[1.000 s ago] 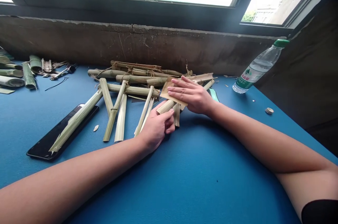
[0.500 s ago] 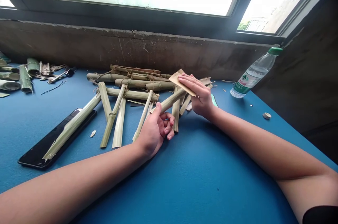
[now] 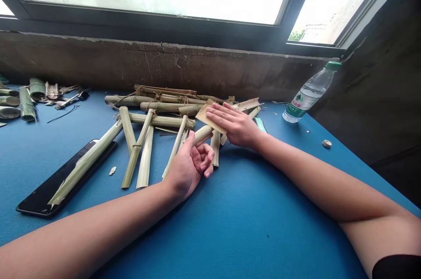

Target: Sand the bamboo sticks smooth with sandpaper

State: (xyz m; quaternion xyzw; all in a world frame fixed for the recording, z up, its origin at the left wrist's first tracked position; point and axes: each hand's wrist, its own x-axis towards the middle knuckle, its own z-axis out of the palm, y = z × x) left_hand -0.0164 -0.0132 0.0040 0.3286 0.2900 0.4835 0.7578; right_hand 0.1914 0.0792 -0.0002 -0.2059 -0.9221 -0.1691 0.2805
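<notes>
A bamboo strip (image 3: 201, 134) slants up from my left hand (image 3: 188, 168), gripped near its lower end with the thumb along the top and the other fingers curled beneath. My right hand (image 3: 238, 127) presses a tan sheet that looks like sandpaper (image 3: 204, 114) onto the strip, its fingers stretched over the sheet. The strip's far end is hidden under the sheet and hand. Just left of my left hand, a bamboo frame (image 3: 158, 120) with several split legs rests on the blue table. Another bamboo piece (image 3: 88, 160) lies across a black phone (image 3: 36, 195).
Tied bamboo sticks (image 3: 164, 107) lie along the wall behind my hands. At the right stands a water bottle (image 3: 304, 97) with a green cap, near a small round bamboo piece (image 3: 326, 143). Cut bamboo tubes (image 3: 26, 104) and a dark-headed tool (image 3: 74, 98) are at the far left.
My right hand has slid the sandpaper down the bamboo strip toward my left hand, covering more of it. My left hand keeps its grip. The view has shifted slightly.
</notes>
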